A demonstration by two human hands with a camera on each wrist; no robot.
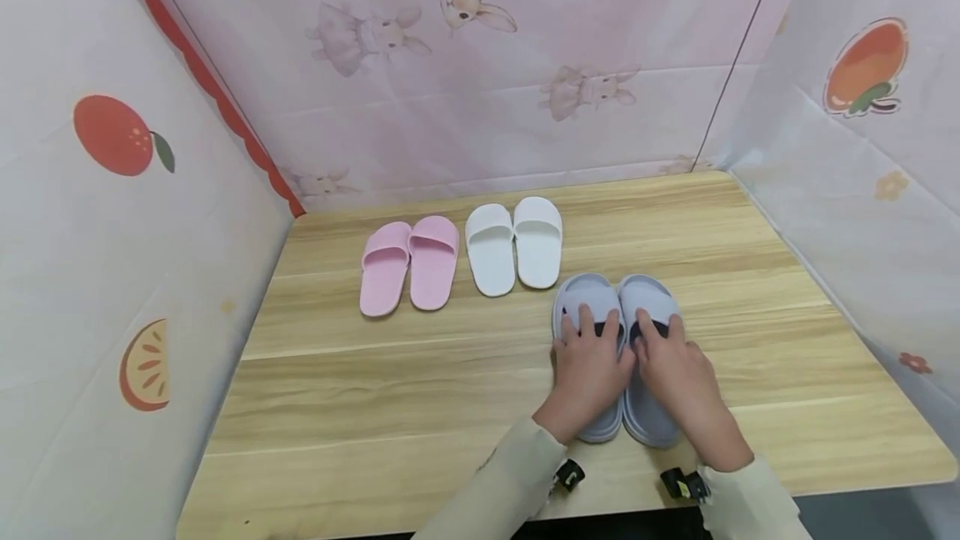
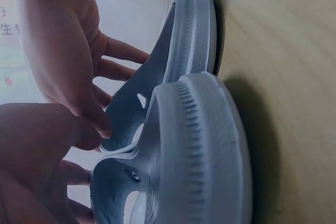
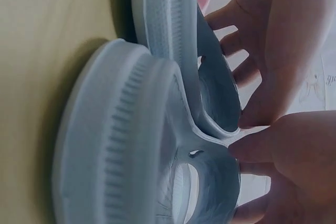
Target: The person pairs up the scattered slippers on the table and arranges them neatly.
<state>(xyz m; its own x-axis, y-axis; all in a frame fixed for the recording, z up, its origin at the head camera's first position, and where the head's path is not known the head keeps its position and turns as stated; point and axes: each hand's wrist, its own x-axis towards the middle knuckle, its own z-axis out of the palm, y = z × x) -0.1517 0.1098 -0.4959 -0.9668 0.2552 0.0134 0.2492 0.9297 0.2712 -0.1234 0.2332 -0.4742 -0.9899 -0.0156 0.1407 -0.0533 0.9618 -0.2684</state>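
A pair of grey-blue slide slippers stands side by side, toes toward the back, at the right of the table. Over the left slipper (image 1: 592, 292) lies my left hand (image 1: 590, 369), its fingers stretched forward onto the strap. My right hand (image 1: 680, 379) rests likewise on the right slipper (image 1: 651, 417), fingertips on its strap. The two thumbs come close together between the slippers. In the left wrist view the slipper straps (image 2: 118, 182) arch beneath the fingers, with the ribbed soles on the wood. Much of the footbeds is hidden under the hands.
To the left are a white slipper pair (image 1: 491, 269) and, farther left, a pink slipper pair (image 1: 433, 277), toes also to the back. Printed cloth walls (image 1: 450, 123) enclose the wooden table (image 1: 375, 407) at the back and both sides. The table's front edge runs beneath my forearms.
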